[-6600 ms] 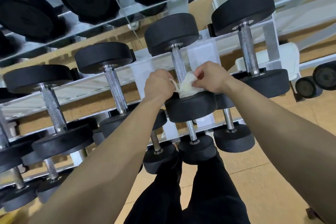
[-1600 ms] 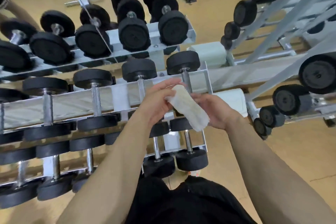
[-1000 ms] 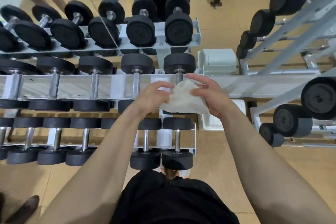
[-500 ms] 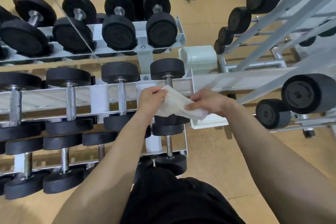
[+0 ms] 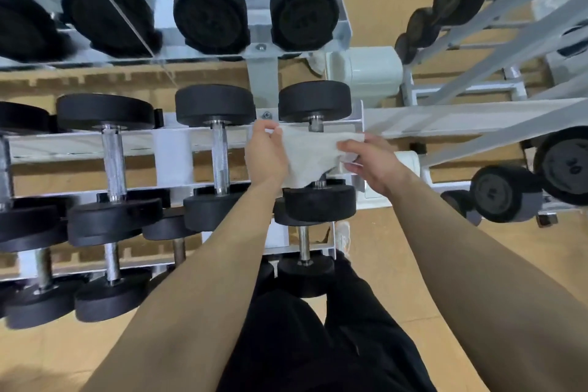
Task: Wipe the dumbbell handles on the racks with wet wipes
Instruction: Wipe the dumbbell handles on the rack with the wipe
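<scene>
Just beyond both hands, the white metal rack (image 5: 79,145) carries rows of dumbbells. Its end one, a black round-headed dumbbell (image 5: 319,204), lies between the hands. A pale, crumpled wet wipe (image 5: 310,154) is spread flat across the dumbbell's steel handle (image 5: 316,127), hiding all but a short stub at the far head. The left hand (image 5: 265,157) pinches the wipe's left edge and the right hand (image 5: 372,165) pinches its right corner.
</scene>
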Motion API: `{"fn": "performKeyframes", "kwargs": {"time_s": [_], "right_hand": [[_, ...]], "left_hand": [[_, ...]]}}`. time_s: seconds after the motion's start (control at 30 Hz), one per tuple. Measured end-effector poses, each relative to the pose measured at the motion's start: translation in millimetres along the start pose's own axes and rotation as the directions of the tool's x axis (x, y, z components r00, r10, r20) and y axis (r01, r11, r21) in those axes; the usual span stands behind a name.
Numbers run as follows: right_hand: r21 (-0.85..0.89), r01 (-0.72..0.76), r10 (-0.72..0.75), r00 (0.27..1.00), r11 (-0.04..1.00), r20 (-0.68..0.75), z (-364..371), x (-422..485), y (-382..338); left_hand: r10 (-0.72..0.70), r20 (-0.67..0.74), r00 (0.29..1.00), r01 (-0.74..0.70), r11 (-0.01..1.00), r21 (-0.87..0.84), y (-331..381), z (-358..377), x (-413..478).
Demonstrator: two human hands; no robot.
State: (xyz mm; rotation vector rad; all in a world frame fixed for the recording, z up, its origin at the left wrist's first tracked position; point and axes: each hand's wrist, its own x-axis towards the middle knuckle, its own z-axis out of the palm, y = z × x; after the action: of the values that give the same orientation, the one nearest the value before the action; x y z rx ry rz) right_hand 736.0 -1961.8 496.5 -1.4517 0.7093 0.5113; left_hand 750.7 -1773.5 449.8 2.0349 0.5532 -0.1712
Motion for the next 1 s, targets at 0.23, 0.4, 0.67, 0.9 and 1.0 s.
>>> {"fn": "performKeyframes", "kwargs": {"time_s": [0.23, 0.4, 0.67, 0.9, 1.0], "right_hand": [[-0.138, 0.069, -0.075, 0.996, 0.988, -0.04, -9, 41, 5], [-0.419, 0.183, -0.22, 0.975, 0.889, -0.04, -25, 51, 2], [-0.457, 0.291, -0.314, 0.949, 0.84, 0.027, -25, 67, 4], [-0.685, 0.048, -0.172, 0.978, 0.727, -0.114, -18, 83, 29], [-0.743, -0.004, -0.272, 0.929, 0.669, -0.251, -6, 73, 29]], "left_hand": [[-0.074, -0.06, 0.995, 0.075, 0.997, 0.014, -9, 20, 20], [-0.171, -0.109, 0.979, 0.158, 0.98, -0.121, -9, 45, 21], [-0.219, -0.251, 0.943, 0.164, 0.961, -0.221, -11, 61, 26], [-0.256, -0.147, 0.955, 0.241, 0.964, -0.115, -14, 55, 29], [-0.328, -0.153, 0.932, 0.306, 0.94, -0.153, -20, 47, 28]]}}
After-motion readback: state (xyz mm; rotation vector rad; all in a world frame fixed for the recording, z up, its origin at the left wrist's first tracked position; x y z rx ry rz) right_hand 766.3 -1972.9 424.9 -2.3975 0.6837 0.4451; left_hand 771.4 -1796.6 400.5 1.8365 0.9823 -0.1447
